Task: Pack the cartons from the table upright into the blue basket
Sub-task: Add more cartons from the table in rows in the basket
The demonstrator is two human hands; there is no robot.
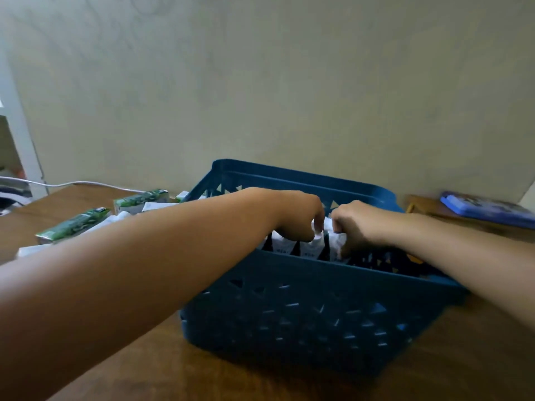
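Your main risk is tipping the row you are building. Several white cartons (311,247) stand upright along the near wall of the basket (304,308), at its left end, and the whole right half looks empty, so nothing braces the last carton (337,244) on that side. Let go too soon, or drag a finger out past its top, and it could lean or fall flat into the gap. Both forearms also cross the near rim; pressing down there could shift or tilt the basket on the counter (434,371).

Your left hand (298,218) is curled, fingertips pinching the top of a standing carton in the row. Your right hand (356,224) is curled too, closed on the carton at the end of the row, just beside the left hand; how deep that grip goes I cannot tell, as the basket wall hides it.

More cartons remain to pack: green-printed ones (75,224) lie on their sides near the counter's far left corner, left of the basket. A blue case (486,208) rests at the far right edge.
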